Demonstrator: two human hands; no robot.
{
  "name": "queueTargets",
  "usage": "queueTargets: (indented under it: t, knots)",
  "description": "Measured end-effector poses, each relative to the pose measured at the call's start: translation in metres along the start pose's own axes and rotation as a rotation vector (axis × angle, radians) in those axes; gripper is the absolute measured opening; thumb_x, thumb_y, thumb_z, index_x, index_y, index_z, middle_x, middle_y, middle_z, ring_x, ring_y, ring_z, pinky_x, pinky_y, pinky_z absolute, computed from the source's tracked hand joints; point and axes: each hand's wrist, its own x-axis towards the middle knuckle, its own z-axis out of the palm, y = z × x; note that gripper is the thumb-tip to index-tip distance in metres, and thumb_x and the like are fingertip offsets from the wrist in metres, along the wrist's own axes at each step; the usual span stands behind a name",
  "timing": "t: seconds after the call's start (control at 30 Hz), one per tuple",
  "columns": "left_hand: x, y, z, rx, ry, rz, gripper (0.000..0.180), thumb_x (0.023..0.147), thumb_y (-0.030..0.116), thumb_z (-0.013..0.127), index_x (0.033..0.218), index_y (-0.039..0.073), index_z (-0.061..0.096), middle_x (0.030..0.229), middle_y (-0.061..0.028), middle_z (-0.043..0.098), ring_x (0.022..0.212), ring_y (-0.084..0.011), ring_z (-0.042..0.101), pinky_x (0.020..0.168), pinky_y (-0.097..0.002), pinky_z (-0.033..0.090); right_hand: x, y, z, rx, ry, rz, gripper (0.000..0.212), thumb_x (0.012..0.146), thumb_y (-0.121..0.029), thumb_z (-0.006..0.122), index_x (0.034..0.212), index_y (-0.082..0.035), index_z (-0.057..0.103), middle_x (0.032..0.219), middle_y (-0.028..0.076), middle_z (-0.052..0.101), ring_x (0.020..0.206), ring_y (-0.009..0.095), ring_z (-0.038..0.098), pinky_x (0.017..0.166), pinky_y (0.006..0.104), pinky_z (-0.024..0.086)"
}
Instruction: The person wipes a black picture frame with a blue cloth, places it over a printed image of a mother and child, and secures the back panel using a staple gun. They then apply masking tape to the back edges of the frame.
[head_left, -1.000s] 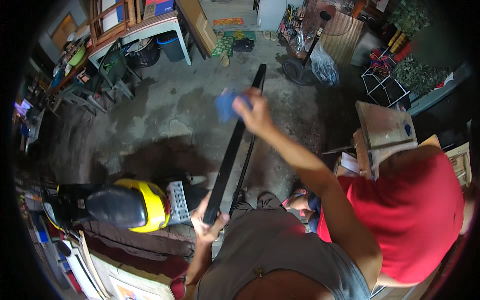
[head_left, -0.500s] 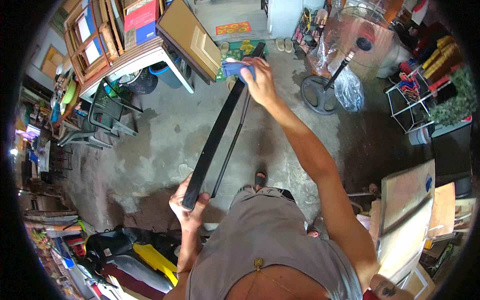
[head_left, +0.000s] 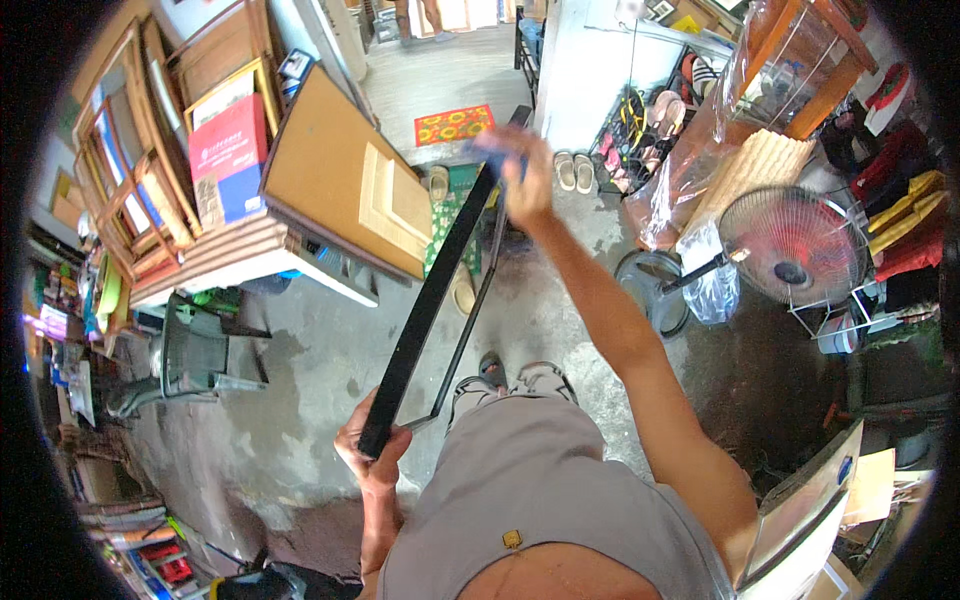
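Note:
A long black frame (head_left: pixel 430 305), seen nearly edge-on, slants across the space in front of me. Its near end rests in my left hand (head_left: pixel 366 442), with the fingers and thumb closed around it. A thinner dark bar (head_left: pixel 465 335) of the same piece shows to its right. Toward the far end, my right hand (head_left: pixel 532 185) is blurred by motion and presses a blue cloth (head_left: pixel 512 163) against the black edge. Its fingertips cannot be made out clearly.
At the left a table (head_left: pixel 240 255) bears wooden frames and a brown board (head_left: pixel 330 160). A green chair (head_left: pixel 195 340) stands below. A standing fan (head_left: pixel 795 245) and a wooden cabinet (head_left: pixel 800 60) are at right. Slippers (head_left: pixel 574 172) lie near the doorway; boards (head_left: pixel 805 520) lean at lower right.
My view has tilted up toward the doorway. My right hand and the cloth remain near the frame's far end, now blurred. My left hand still holds the near end.

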Motion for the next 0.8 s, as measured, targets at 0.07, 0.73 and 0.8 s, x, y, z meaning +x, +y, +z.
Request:
queueTargets:
  t: [0.07, 0.73, 0.8]
  knots:
    - [0.059, 0.002, 0.018, 0.02, -0.044, 0.027, 0.057, 0.055, 0.007, 0.068, 0.11, -0.007, 0.064, 0.065, 0.0021, 0.056, 0.056, -0.0049, 0.048, 0.053, -0.0194, 0.038, 0.042, 0.099, 0.02, 0.006, 0.108, 0.22, 0.037, 0.099, -0.032, 0.039, 0.11, -0.007, 0.063, 0.103, 0.013, 0.065, 0.099, 0.032, 0.058, 0.092, 0.0417, 0.038]
    - [0.572, -0.121, 0.087, -0.585, -0.355, -0.211, 0.089, 0.063, 0.042, 0.079, 0.128, -0.01, 0.046, 0.09, -0.0172, 0.065, 0.072, -0.0213, 0.065, 0.072, -0.0339, 0.051, 0.339, 0.518, 0.354, 1.067, 0.408, 0.897, 0.045, 0.083, -0.044, 0.068, 0.09, 0.001, 0.065, 0.082, 0.005, 0.064, 0.072, 0.013, 0.061, 0.063, 0.0277, 0.048]
    - [0.636, -0.145, 0.077, -0.308, -0.523, -0.4, 0.091, 0.063, 0.039, 0.08, 0.131, -0.008, 0.043, 0.105, -0.0192, 0.064, 0.093, -0.0236, 0.064, 0.083, -0.0363, 0.049, 0.344, 0.519, 0.396, 1.104, 0.406, 0.846, 0.035, 0.086, -0.036, 0.066, 0.082, -0.001, 0.066, 0.08, 0.001, 0.064, 0.07, 0.01, 0.059, 0.064, 0.028, 0.048]
